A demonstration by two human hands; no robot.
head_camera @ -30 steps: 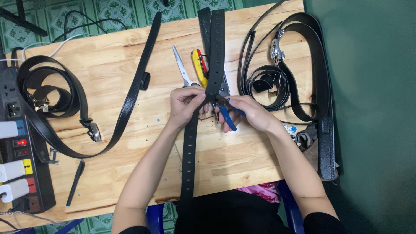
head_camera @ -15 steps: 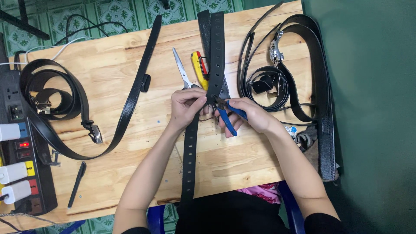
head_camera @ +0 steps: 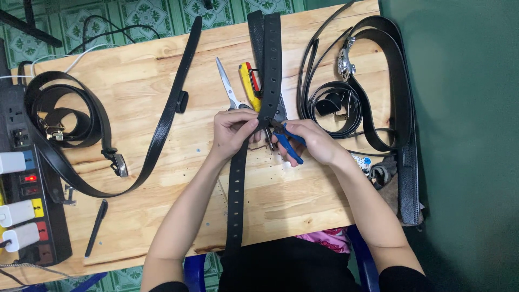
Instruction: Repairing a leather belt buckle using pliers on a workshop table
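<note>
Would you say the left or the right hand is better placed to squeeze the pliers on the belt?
Right, probably: the right hand already grips the blue-handled pliers, their nose at the black belt, while the left hand only pinches the belt steady.

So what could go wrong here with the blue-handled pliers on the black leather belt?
The left hand pinches the black leather belt right beside the blue-handled pliers in the right hand, so a slip could nip the fingers. The steel scissors lie open-bladed just behind the hands, a possible snag.

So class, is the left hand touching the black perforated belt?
Touching: the head view shows the left hand pinching the black perforated belt at the table's middle.
</note>
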